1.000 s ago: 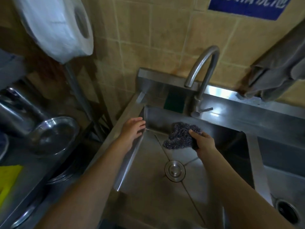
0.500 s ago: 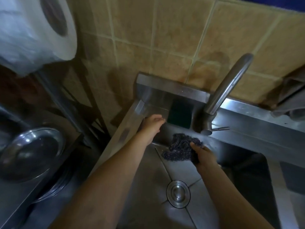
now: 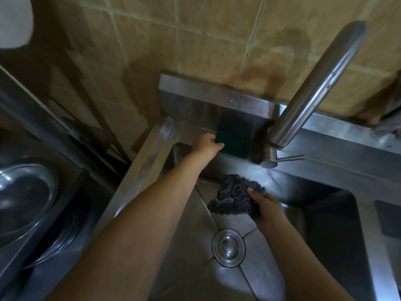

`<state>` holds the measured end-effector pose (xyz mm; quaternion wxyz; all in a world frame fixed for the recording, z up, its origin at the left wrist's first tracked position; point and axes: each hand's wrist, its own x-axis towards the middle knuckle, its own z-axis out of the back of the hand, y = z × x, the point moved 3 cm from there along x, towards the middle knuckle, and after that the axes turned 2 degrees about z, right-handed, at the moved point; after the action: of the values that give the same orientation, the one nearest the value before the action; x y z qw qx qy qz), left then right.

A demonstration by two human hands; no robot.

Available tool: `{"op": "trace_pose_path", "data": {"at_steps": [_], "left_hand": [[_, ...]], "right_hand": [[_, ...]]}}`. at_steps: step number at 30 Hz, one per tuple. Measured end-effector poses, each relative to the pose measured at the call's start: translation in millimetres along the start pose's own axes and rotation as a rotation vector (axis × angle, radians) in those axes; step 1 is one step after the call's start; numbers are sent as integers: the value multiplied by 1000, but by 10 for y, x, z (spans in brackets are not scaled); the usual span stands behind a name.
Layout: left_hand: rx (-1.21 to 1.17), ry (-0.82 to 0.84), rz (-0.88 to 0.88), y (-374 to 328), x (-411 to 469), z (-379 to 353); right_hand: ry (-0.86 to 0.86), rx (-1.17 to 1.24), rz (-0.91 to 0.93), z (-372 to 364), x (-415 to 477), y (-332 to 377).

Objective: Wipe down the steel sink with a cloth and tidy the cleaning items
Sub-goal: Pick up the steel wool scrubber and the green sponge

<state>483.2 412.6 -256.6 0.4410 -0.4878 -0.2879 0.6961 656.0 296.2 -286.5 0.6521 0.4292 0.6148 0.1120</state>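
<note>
The steel sink [image 3: 188,246] fills the middle of the head view, with its round drain [image 3: 228,247] in the basin floor. A dark green scouring pad [image 3: 235,137] leans against the sink's back ledge, left of the faucet base. My left hand [image 3: 205,146] reaches to the pad, and its fingers curl round the pad's left edge. My right hand [image 3: 267,209] grips a dark steel-wool scrubber [image 3: 234,196] low in the basin, near the back wall.
The curved steel faucet [image 3: 314,88] arches over the back right, its lever pointing right. Steel bowls [image 3: 26,196] are stacked on a rack at the left. A white paper roll [image 3: 13,20] hangs top left. A grey cloth [image 3: 390,105] shows at the right edge.
My left hand left the sink's left rim, moved up to the back ledge and took hold of the green pad. The view has closed in on the back corner. My right hand has hardly moved.
</note>
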Motion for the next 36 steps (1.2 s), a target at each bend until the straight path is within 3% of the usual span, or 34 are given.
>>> {"op": "trace_pose_path", "data": {"at_steps": [6,11,15,24,29,36], "left_hand": [[-45,-43,-4,-29,56,-220],[-153,-88,94,-43,137,-269],[-405,-44,216,-30,119,-259],[-569,88,288,-16,-113,-281],[-575,102,259,18,-297,-144],[-865,-1,291,242,-905,322]], "right_hand": [[-13,29,-16,79,50,-11],[-20,43,-13,166,111,-9],[-8,53,-17,230,130,-14],[-13,12,-14,345,96,3],[10,-1,-17,373,25,48],[128,20,4,265,-270,146]]}}
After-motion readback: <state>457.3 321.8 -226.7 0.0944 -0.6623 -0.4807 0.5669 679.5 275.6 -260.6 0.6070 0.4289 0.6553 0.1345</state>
